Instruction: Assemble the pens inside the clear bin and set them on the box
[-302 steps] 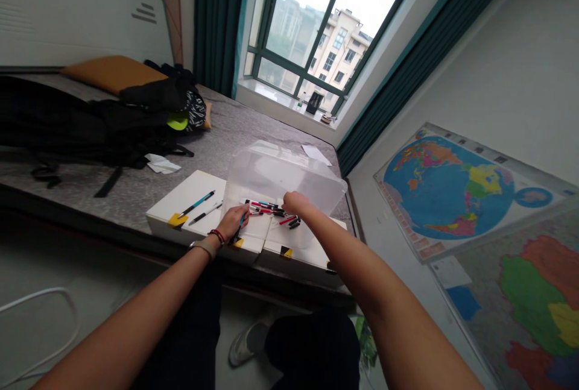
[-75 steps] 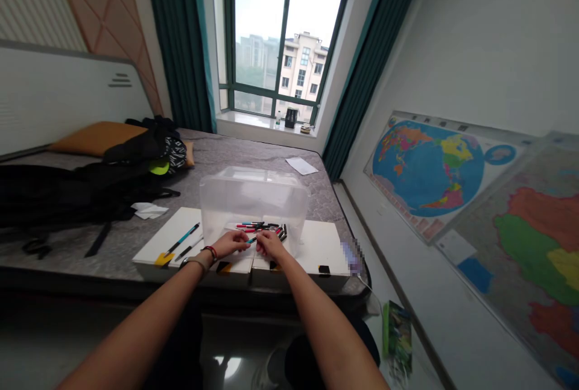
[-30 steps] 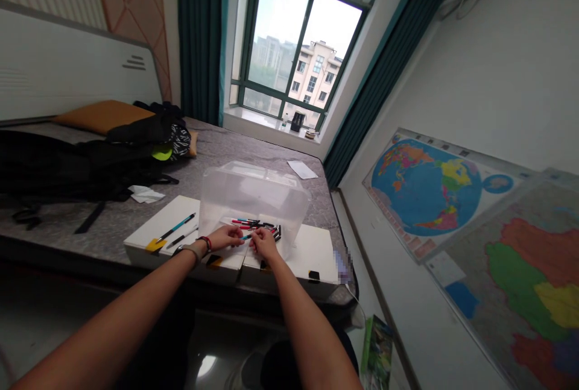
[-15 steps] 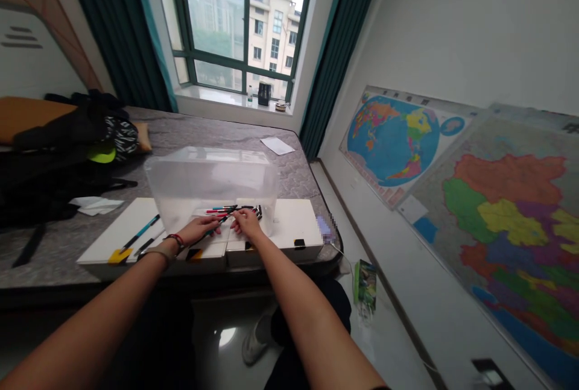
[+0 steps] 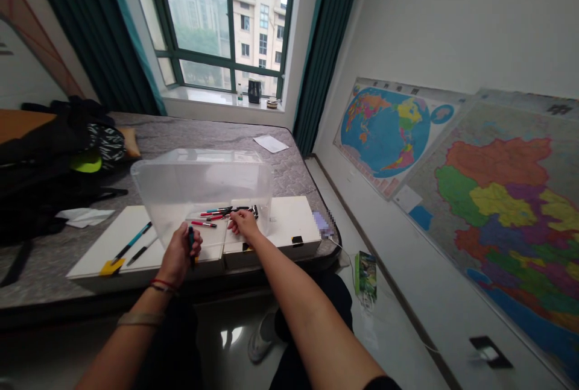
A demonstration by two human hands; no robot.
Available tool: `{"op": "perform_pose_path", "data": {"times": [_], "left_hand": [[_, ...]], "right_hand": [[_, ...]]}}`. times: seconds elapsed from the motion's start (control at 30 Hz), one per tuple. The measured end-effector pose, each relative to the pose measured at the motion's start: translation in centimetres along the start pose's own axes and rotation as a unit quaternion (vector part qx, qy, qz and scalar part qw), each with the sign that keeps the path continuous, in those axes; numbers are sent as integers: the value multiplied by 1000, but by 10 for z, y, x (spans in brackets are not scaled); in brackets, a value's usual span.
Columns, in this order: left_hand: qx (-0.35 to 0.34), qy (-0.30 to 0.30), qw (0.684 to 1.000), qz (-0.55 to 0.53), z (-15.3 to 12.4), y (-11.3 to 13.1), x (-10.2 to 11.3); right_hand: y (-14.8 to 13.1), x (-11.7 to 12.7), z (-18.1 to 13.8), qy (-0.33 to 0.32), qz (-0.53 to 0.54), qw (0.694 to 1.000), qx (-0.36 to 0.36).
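Observation:
My left hand [image 5: 179, 254] is closed around a dark pen [image 5: 192, 244], held near upright in front of the white boxes [image 5: 289, 221]. My right hand [image 5: 243, 225] has its fingers curled together at the pile of pens [image 5: 219, 211]; whether a pen is between the fingertips is hidden. This pile lies in a clear plastic bin [image 5: 203, 176] that rests on its side, opening towards me. A red pen [image 5: 203, 223] lies apart at the pile's left. Outside the bin, a blue pen [image 5: 131, 242] and a black-and-white pen [image 5: 142, 251] lie on the left white box.
The boxes rest on a grey mattress [image 5: 190, 131]. Dark clothes and bags [image 5: 54, 161] are heaped at the left, beside crumpled paper [image 5: 85, 216]. A white sheet [image 5: 270, 144] lies farther back. A green box [image 5: 365, 275] stands on the floor at right, near the wall maps [image 5: 384, 131].
My left hand has pulled back left and towards me, carrying the pen away from the pile and turning it upright. My right hand stays at the pens. The view has shifted slightly.

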State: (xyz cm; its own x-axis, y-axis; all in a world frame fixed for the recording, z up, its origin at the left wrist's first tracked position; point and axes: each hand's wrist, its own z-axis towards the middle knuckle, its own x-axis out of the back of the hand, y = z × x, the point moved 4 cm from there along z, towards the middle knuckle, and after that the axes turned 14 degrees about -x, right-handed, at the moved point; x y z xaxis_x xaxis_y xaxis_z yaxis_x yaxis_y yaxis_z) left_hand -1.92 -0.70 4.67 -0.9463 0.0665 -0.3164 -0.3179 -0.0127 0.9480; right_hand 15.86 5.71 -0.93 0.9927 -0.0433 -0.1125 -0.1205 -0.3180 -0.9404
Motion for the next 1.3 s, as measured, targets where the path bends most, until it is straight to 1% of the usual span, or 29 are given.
{"op": "perform_pose_path", "data": {"times": [0.1, 0.17, 0.33, 0.43, 0.57, 0.7, 0.97, 1.13, 1.23, 1.3], "left_hand": [[-12, 10, 1000, -16, -34, 8, -14], [-11, 10, 999, -39, -49, 10, -19], [37, -21, 992, -116, -69, 8, -21], [51, -29, 987, -152, -77, 12, -20], [56, -32, 979, -196, -82, 17, -18], [34, -28, 983, -180, -83, 23, -14], [41, -53, 974, -216, -87, 34, -22], [44, -71, 985, -149, -88, 32, -21], [38, -58, 992, -109, -86, 24, -19], [18, -36, 998, -54, -83, 19, -13]], "right_hand": [[-1, 0, -1, 0, 7, 1000, 2], [-1, 1, -1, 3, 6, 1000, 2], [1, 2, 3, 8, 0, 1000, -7], [1, 2, 3, 8, -5, 1000, -5], [-1, 1, -1, 9, -2, 1000, 15], [-1, 0, -1, 7, -6, 1000, 12], [2, 1, 4, 0, 1, 1000, 21], [1, 1, 4, 0, 8, 1000, 16], [0, 1, 1, -1, 15, 1000, 10], [-1, 1, -1, -2, 17, 1000, 8]]}}
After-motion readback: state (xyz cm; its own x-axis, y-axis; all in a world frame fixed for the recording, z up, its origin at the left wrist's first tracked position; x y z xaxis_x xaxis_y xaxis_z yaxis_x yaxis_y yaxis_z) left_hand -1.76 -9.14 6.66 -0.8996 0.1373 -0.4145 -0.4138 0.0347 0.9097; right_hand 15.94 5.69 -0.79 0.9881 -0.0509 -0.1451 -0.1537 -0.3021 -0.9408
